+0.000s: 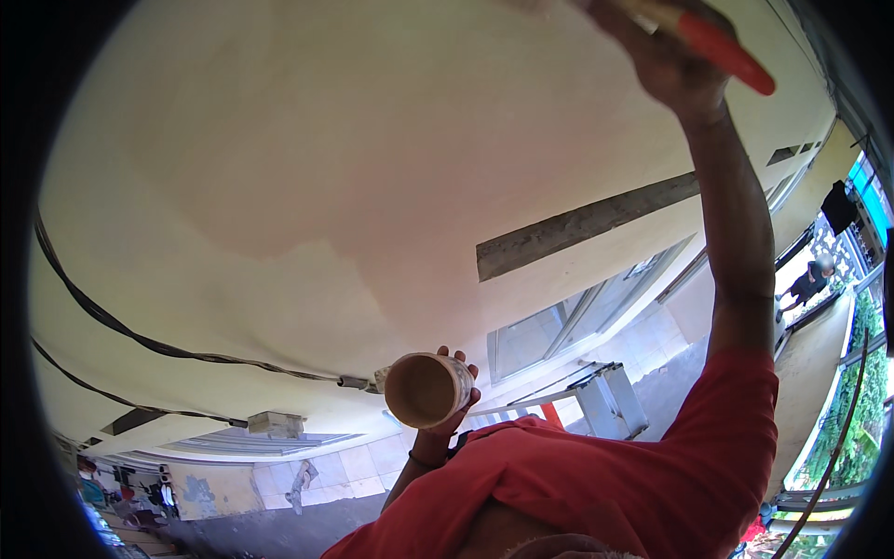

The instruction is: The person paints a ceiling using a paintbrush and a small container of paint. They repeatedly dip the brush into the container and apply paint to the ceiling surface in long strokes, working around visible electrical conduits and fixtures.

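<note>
My right hand (684, 73), raised at the upper right, is closed around a paintbrush with a red handle (731, 54). The brush end is blurred and partly cut off at the top edge, so I cannot tell whether its bristles touch the pale wall (261, 121). My left hand (463, 384) is lower down, its fingers wrapped round the side of a round paint container (426, 391). The container's mouth faces me and shows a beige inside; how much paint it holds is unclear. A pinkish, darker patch (419, 196) spreads over the wall's middle.
Black cables (177, 349) run along the wall at left, one to a small box (276, 424). A bare grey strip (587, 224) crosses the wall above a window (559, 326). A grey metal cabinet (610, 401) stands below. Another person (813, 279) is at far right.
</note>
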{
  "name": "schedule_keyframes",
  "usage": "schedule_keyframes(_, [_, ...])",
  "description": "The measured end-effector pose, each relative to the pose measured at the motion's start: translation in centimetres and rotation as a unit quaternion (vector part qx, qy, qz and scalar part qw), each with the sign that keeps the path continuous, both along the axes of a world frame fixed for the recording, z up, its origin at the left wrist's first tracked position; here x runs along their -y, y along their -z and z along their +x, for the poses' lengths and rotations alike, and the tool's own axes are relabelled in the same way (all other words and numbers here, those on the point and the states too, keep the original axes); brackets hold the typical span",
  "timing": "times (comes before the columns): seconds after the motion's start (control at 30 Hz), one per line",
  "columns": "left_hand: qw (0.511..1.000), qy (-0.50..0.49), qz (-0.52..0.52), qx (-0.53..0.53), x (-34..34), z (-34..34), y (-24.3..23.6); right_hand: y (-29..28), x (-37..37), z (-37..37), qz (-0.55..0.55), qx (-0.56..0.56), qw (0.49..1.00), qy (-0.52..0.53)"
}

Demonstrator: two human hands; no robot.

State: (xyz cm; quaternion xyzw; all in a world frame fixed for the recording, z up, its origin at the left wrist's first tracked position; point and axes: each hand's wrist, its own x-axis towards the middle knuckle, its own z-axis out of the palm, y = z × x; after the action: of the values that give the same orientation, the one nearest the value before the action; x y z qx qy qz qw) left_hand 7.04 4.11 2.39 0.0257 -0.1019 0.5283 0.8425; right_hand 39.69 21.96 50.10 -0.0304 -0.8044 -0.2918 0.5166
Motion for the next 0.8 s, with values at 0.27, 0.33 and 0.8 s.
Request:
schedule_keyframes(0.27, [1.0, 0.014, 0.001, 0.014, -0.4, 0.1, 1.4, 14.6, 1.6, -1.4, 0.0, 0.117, 0.989, 0.093])
schedule_keyframes(0.33, [1.0, 0.011, -0.004, 0.007, -0.6, 0.0, 1.4, 16.7, 3.4, -0.7, -0.062, 0.159, 0.984, 0.061])
schedule_keyframes(0.8, [0.998, 0.057, 0.007, -0.005, -1.7, 1.4, 1.4, 1.8, -2.1, 15.9, 0.071, -0.159, 0.963, 0.206])
